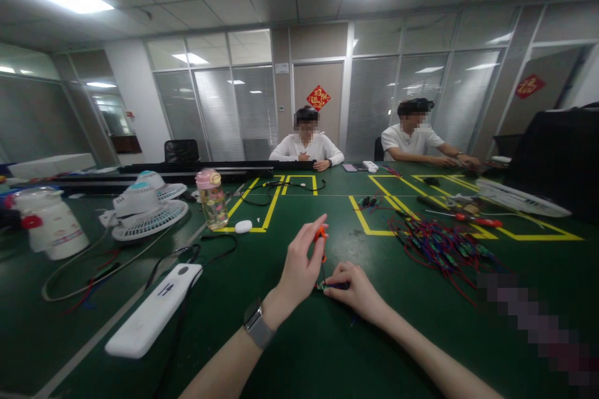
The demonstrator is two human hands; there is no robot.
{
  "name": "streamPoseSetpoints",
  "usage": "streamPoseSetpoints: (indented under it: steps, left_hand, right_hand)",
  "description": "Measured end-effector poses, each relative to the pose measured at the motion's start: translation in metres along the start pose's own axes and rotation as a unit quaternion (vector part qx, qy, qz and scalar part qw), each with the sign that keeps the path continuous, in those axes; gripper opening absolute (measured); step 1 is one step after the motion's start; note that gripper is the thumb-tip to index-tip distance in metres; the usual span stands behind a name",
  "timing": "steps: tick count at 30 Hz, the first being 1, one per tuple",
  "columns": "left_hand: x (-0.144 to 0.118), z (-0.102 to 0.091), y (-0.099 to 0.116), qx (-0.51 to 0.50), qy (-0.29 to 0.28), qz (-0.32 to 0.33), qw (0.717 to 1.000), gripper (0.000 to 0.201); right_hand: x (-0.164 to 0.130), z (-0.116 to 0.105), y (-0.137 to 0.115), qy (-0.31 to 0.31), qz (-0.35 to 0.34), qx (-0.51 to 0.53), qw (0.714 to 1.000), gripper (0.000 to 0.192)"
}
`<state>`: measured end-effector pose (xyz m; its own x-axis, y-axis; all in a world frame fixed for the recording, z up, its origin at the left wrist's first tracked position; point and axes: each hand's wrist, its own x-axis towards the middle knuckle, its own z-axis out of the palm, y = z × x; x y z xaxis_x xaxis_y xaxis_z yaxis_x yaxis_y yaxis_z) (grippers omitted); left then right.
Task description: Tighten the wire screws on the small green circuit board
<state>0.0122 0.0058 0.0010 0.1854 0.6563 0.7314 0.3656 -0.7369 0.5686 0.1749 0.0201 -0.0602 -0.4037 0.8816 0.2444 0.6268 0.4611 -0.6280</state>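
Small connector piece (327, 286) sits pinned on the green table (299, 349) under our right hand (358, 290); our left hand (299, 268) pinches the orange-handled screwdriver (322, 243) upright, tip straight down onto it.

White power strip (153, 311) at left on green table (299, 361), two fans (148, 208), pink-lidded bottle (212, 198), wire tangle (440, 249) right, two seated people (306, 143) opposite.

Two red diamond signs (318, 98) (529, 85) on the far doors bear characters too small to read.
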Motion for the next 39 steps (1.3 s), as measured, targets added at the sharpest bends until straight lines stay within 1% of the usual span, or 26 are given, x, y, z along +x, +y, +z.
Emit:
streamPoseSetpoints:
  steps: [4,9,14,20,22,25,26,30,31,34,36,39]
  left_hand:
    - [0.001,-0.001,-0.001,0.048,0.036,0.012,0.998,0.03]
    - [0.001,-0.001,-0.001,0.004,0.01,0.003,1.0,0.038]
    - [-0.001,0.0,0.0,0.041,0.041,0.015,0.998,0.03]
    - [-0.001,-0.003,0.002,0.009,0.013,0.011,1.0,0.033]
    - [0.0,-0.003,0.001,0.022,0.025,0.014,0.999,0.03]
    - [-0.001,-0.003,0.001,0.053,0.059,0.021,0.997,0.022]
    - [-0.001,-0.003,0.001,0.054,0.06,0.023,0.996,0.022]
    - [-0.002,-0.002,0.002,0.008,0.025,0.02,0.999,0.031]
    - [-0.002,-0.001,0.003,0.005,0.024,0.02,0.999,0.032]
    - [-0.002,0.001,0.003,0.037,0.049,0.024,0.998,0.023]
    - [-0.002,0.001,0.002,0.05,0.051,0.021,0.997,0.022]
    - [-0.002,0.001,0.001,0.015,0.019,0.011,1.0,0.034]
  right_hand:
    - [-0.001,0.0,0.002,0.0,0.005,-0.009,1.0,0.013]
    - [-0.002,0.0,0.001,-0.005,0.008,-0.012,1.0,0.013]
    - [-0.002,0.002,0.002,0.007,0.007,-0.009,1.0,0.015]
    - [-0.002,0.001,0.006,0.014,-0.006,0.011,1.0,0.013]
    - [-0.002,0.001,0.007,0.014,-0.01,0.023,1.0,0.012]
    - [-0.002,0.002,0.01,0.016,-0.015,0.032,0.999,0.009]
    - [-0.001,0.002,0.011,0.017,-0.018,0.035,0.999,0.009]
    - [0.0,0.004,0.015,0.013,-0.024,0.039,0.999,0.01]
    - [0.0,0.004,0.015,0.013,-0.024,0.039,0.999,0.01]
    - [0.0,0.004,0.017,0.013,-0.025,0.037,0.999,0.011]
    - [0.0,0.004,0.016,0.012,-0.027,0.04,0.999,0.011]
    - [0.0,0.003,0.015,0.014,-0.031,0.046,0.998,0.01]
